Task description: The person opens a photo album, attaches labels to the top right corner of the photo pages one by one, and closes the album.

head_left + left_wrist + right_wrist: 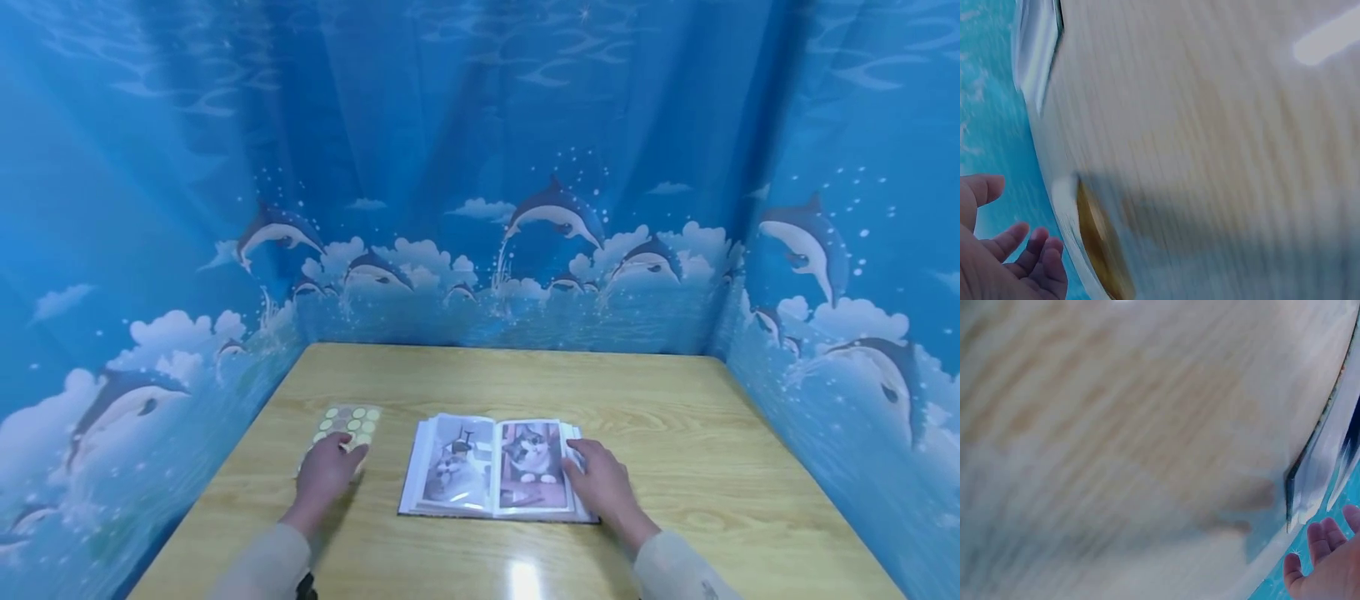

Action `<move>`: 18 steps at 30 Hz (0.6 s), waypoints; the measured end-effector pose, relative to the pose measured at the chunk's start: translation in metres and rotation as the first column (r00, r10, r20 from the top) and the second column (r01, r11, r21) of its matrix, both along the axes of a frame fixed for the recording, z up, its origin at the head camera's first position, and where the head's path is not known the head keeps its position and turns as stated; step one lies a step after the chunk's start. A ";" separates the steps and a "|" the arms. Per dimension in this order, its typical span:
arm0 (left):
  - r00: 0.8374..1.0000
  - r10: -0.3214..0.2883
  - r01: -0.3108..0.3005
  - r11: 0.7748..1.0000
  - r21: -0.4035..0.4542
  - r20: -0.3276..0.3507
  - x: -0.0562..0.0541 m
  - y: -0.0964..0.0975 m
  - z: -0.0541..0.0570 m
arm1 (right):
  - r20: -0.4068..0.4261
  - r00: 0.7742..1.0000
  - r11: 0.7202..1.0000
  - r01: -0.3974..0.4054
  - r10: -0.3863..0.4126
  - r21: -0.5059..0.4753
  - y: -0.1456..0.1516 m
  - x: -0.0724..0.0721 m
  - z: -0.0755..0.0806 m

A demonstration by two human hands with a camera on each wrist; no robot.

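An open photo album [497, 467] lies on the table with a cat picture on each page. My right hand [603, 487] is at the album's right edge, thumb and fingers apart at the page margin. In the right wrist view, the fingers of my right hand [1325, 559] are extended beside the album's edge [1319, 456]. To the album's left lies a sheet of round pale-yellow stickers [363, 427]. My left hand [327, 475] is over the sheet's near part and hides some of it. In the left wrist view, that hand's [1016, 262] fingers are relaxed, near a curved, gold-coloured surface [1100, 244].
The wood-grain table [525, 383] is bordered at the back and sides by a blue curtain [450, 125] printed with dolphins and clouds. A bright light reflection shows on the tabletop near the front.
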State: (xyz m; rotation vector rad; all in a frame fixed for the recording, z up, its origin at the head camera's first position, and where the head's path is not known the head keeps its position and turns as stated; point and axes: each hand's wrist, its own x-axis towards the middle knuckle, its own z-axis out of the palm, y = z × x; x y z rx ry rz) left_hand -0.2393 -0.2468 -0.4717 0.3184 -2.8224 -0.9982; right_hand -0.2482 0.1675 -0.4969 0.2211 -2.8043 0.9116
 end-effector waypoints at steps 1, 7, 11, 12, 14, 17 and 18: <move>1.000 0.012 -0.012 1.000 -0.012 0.006 -0.002 -0.005 0.000 | -0.008 1.000 1.000 -0.001 0.001 -0.001 0.000 -0.001 0.000; 0.996 0.070 -0.066 0.995 -0.072 0.058 -0.012 -0.027 -0.002 | 0.016 1.000 1.000 0.000 0.000 -0.027 -0.004 -0.006 0.003; 0.990 0.091 -0.082 0.992 -0.094 0.104 -0.016 -0.033 -0.003 | 0.036 0.999 0.999 0.003 -0.002 -0.039 -0.007 -0.007 0.005; 0.988 0.100 -0.089 0.992 -0.091 0.117 -0.016 -0.034 -0.003 | 0.041 0.999 0.999 0.005 -0.003 -0.042 -0.008 -0.008 0.006; 0.983 0.117 -0.105 0.991 -0.086 0.145 -0.018 -0.035 -0.004 | 0.045 0.999 0.999 0.006 -0.004 -0.042 -0.009 -0.009 0.007; 0.976 0.130 -0.115 0.989 -0.095 0.176 -0.021 -0.034 -0.007 | 0.050 0.999 0.999 0.010 -0.008 -0.043 -0.010 -0.010 0.008; 0.975 0.131 -0.113 0.988 -0.106 0.181 -0.022 -0.033 -0.009 | 0.052 0.999 0.999 0.012 -0.010 -0.044 -0.010 -0.010 0.008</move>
